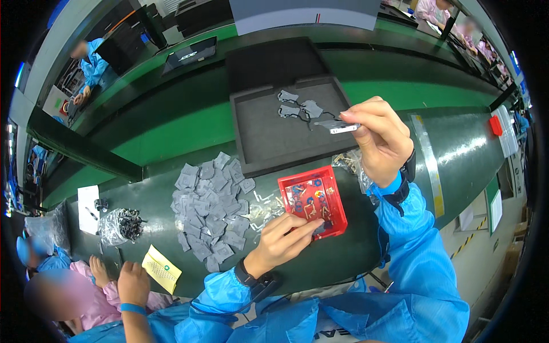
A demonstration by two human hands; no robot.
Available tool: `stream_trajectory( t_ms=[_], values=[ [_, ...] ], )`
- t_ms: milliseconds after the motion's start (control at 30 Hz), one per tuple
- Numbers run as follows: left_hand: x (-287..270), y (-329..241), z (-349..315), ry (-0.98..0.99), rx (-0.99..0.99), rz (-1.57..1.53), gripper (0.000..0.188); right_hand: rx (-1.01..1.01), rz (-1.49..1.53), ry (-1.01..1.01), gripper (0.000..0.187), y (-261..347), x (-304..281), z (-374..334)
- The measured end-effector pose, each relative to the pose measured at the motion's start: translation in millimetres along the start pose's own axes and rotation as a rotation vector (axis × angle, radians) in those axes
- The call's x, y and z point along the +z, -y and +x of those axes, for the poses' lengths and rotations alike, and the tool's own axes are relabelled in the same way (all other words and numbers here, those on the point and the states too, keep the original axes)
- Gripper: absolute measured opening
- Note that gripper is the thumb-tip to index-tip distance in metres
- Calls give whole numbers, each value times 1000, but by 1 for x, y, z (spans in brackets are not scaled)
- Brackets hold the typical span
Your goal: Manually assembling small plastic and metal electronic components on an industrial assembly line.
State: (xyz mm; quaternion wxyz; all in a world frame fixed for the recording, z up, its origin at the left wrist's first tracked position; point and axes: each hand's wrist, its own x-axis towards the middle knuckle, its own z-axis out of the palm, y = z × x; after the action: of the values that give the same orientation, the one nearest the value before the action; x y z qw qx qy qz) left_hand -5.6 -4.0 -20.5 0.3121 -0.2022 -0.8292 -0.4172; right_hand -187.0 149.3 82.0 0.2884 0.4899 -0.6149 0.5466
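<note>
My right hand (380, 140) is raised over the right edge of the black tray (269, 160). Thumb and fingers pinch a flat grey plastic piece (337, 127) with a white strip along its near edge. Several grey pieces with thin black cables (311, 108) lie inside that tray. Below it, my left hand (280, 243) reaches over the near left rim of a red bin (340, 208), fingertips pressed together down inside. Whatever they hold is too small or hidden to name. Small blue, brass-coloured and other parts (309, 200) lie loose in the bin.
A large heap of flat grey pieces (209, 206) lies left of the bin, with small white parts (263, 208) between. Clear bags (354, 166) lie behind the bin. Further left are a yellow paper (162, 270) and a bag of black parts (121, 226). A co-worker's hands (132, 283) are at lower left.
</note>
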Motion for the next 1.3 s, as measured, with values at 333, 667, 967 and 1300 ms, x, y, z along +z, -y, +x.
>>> stream_trajectory(
  t_ms=[333, 667, 967, 1300],
  values=[
    [-5, -3, 2, -22, 2, 8, 38, 656, -80, 143, 19, -73, 21, -27],
    [-17, -21, 13, -261, -176, -17, 18, 683, 157, 679, 24, -54, -14, -11],
    [-19, -44, 36, -585, -268, -130, 18, 434, 439, 809, 22, 40, -2, 5],
    [-46, -58, 75, -178, -143, 86, 32, 235, 323, 684, 12, 50, -20, 8]
  ],
)
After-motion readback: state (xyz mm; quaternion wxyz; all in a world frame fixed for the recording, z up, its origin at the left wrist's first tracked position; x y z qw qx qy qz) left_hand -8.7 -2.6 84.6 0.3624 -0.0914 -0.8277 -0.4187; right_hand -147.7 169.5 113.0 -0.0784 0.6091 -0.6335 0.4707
